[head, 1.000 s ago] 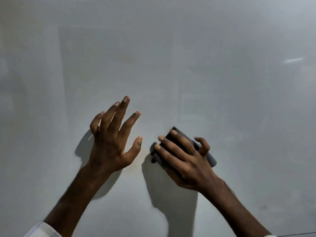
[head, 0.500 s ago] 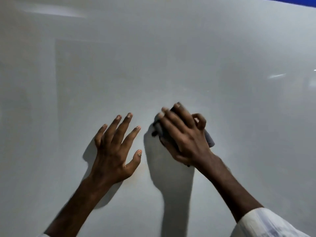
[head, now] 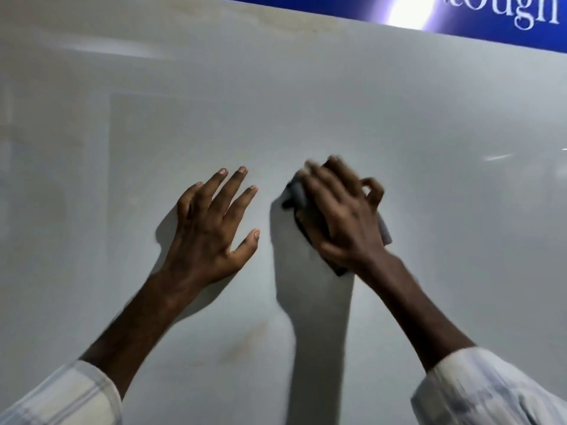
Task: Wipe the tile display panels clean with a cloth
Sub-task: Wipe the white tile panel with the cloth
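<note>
Head view: the left hand (head: 211, 228) lies flat with fingers spread on the pale tile panel (head: 429, 133). Just right of it, the blurred right hand (head: 343, 219) presses what looks like a folded dark cloth (head: 296, 193) against the panel, fingers curled over it.

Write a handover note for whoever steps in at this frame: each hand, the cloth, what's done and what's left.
Left hand: open, fingers spread, flat on the tile panel.
Right hand: grips the dark cloth, pressing it to the panel mid-wipe; motion-blurred.
Done: cannot tell how much is wiped.
Left: brownish smudges below the hands and staining along the top edge, under the blue sign.
</note>
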{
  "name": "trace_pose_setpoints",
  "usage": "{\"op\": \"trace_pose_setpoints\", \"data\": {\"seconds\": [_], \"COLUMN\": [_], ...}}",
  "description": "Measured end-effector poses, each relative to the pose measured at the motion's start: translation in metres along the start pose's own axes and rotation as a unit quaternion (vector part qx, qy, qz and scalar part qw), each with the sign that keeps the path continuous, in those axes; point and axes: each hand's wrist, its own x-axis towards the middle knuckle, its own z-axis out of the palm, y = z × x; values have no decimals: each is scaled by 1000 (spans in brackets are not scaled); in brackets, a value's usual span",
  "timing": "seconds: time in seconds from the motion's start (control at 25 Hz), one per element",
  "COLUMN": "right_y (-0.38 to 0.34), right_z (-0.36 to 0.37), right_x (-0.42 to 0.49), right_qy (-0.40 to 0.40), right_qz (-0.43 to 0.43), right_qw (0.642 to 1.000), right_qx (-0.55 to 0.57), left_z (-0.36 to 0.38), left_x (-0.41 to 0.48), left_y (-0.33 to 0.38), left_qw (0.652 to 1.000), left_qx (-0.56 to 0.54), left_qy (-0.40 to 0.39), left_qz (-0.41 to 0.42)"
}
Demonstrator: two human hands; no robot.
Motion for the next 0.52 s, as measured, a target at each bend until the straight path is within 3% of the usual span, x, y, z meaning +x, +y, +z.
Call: {"op": "trace_pose_setpoints", "data": {"seconds": [0.08,0.12,0.24,0.36,0.44,0.52], "right_y": [14,33,83,59,22,13], "right_z": [-8,-12,-19,-6,6,4], "right_x": [-26,-26,23,83,85,62], "right_qy": [-25,-25,9,35,36,8], "right_qz": [-82,-77,41,118,48,-94], "right_qw": [996,997,999,992,998,995], "right_qx": [-13,-14,-22,-17,-1,-13], "left_z": [-6,-8,-11,-10,-6,-1], "left_x": [5,12,52,93,106,108], "left_y": [-6,-11,-28,-39,-43,-46], "left_qw": [1000,1000,999,999,999,999], "left_qx": [-9,-12,-7,-4,2,1], "left_qy": [0,3,27,47,50,49], "left_qz": [16,26,31,4,-6,-1]}}
